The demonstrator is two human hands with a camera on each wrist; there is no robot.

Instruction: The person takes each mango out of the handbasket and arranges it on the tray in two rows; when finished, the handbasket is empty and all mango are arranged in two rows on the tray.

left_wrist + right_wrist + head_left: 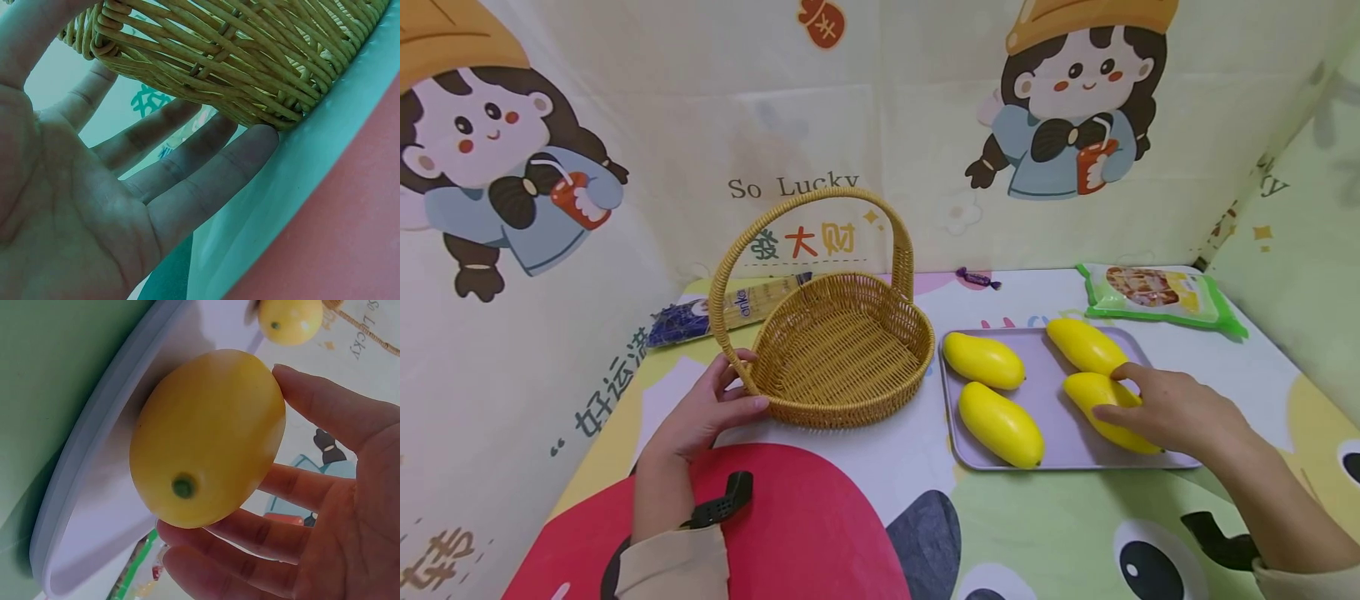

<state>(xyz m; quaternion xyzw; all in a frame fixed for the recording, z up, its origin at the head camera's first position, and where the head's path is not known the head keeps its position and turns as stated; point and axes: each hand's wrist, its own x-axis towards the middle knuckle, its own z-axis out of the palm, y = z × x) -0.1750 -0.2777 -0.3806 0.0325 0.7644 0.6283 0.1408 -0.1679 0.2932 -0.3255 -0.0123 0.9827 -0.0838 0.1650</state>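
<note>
A wicker basket (842, 417) with a tall arched handle stands left of centre in the head view. My left hand (715, 404) holds its left side by the foot of the handle. In the left wrist view, several fingers (206, 187) stretch along the basket's underside edge (250, 94). On the right, my right hand (1180, 412) grips a yellow mango (1093, 392) at the front right of a lilac tray (1052, 458). The right wrist view shows thumb and fingers around this mango (206, 431). More mangoes (985, 360) lie on the tray.
A blue-and-yellow pasta packet (745, 304) lies behind the basket's left side. A purple wrapped candy (977, 278) is at the back of the table. At the back right lies a green-edged food packet (1161, 297). Printed cloth walls (925, 225) enclose the table.
</note>
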